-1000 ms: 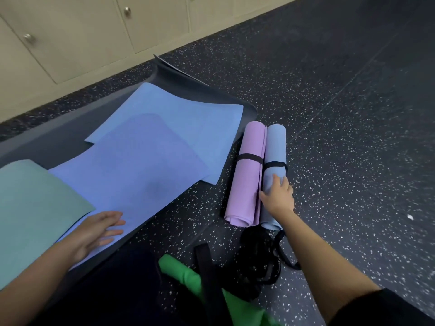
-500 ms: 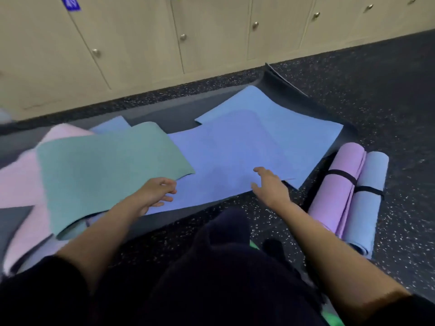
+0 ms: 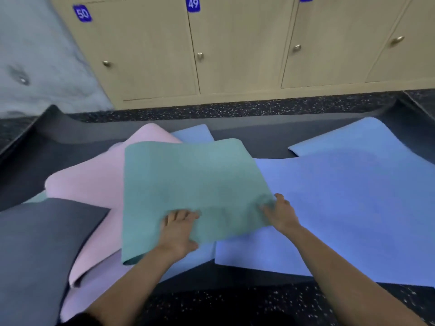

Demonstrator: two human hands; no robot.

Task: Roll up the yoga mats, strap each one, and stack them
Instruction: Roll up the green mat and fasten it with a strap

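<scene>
One teal mat, lengthwise toward lockers

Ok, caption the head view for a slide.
Left hand and right hand hold teal mat by near edge over pink mat and blue mat.
</scene>
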